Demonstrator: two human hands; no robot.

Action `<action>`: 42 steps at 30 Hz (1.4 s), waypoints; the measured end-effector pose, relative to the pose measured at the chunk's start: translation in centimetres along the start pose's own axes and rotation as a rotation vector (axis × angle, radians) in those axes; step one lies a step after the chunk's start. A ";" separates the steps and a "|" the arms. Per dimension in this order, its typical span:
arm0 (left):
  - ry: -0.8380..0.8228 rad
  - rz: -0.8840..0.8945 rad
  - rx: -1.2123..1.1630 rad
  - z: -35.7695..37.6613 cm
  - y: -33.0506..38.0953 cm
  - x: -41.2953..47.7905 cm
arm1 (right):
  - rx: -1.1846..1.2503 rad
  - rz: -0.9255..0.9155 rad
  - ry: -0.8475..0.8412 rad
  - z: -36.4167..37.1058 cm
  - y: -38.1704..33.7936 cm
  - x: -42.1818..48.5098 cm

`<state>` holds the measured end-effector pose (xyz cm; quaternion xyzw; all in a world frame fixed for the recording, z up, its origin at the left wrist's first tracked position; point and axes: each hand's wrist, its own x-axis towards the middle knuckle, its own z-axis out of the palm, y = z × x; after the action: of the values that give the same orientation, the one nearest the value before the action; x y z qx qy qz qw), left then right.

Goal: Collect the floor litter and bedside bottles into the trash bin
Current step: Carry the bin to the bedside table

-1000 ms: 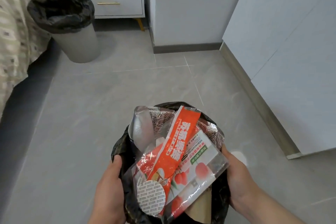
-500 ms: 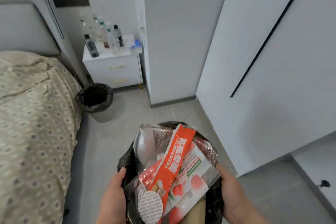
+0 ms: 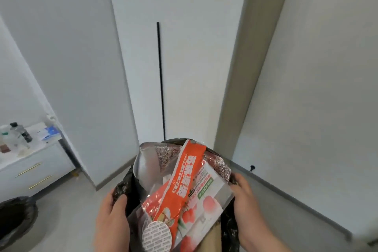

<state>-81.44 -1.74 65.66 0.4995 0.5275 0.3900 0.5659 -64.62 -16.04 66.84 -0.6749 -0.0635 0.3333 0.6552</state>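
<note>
I carry a trash bin lined with a black bag between both hands at the bottom centre. My left hand grips its left rim and my right hand grips its right rim. Snack wrappers stick out of it: an orange packet, a clear bag with red fruit print and a silver foil bag. Several bottles stand on the white bedside cabinet at the far left.
A second bin with a black liner stands on the grey floor at the lower left, below the cabinet. White wardrobe doors with a black handle strip fill the middle. A wall with a grey skirting runs along the right.
The view has swung up and to the right: the bed has left the frame, and the cabinet and floor bin have slid to the left edge. Both hands keep their hold on the bin.
</note>
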 end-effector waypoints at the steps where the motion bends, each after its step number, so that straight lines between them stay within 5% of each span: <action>1: -0.046 0.017 0.011 1.7 0.5 -0.7 | 0.046 -0.015 0.039 -1.7 -0.6 -0.5; 16: -0.541 -0.100 0.110 31.9 -0.3 -8.9 | 0.296 -0.033 0.546 -28.3 -4.8 5.2; 31: -0.427 -0.193 0.118 53.8 -3.9 -2.0 | 0.176 0.070 0.518 -38.8 -7.7 26.9; 42: -0.439 -0.455 0.245 70.0 -21.3 10.1 | 0.285 0.292 0.533 -44.8 3.2 50.9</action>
<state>-12.82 -6.90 38.88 0.5054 0.5338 0.0707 0.6743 -2.68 -27.65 41.63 -0.6419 0.2545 0.2409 0.6820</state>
